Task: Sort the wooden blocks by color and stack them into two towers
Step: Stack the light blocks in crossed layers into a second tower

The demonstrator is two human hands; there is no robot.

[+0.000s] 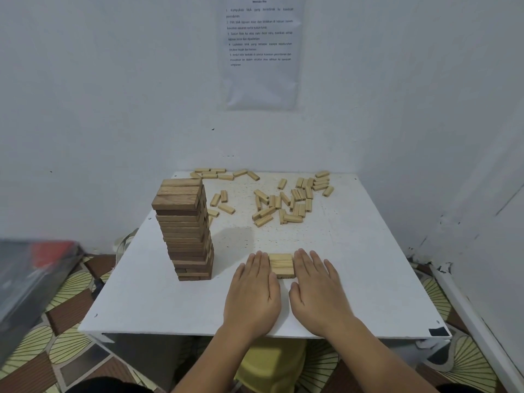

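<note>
A white table stands in a corner of pale walls; a printed sheet hangs above, patterned floor below.

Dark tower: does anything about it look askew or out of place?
Yes. The dark tower is not flush: its top layer juts left past the layers below, and the lower layers sit slightly staggered. Otherwise it stands upright on the table.
</note>
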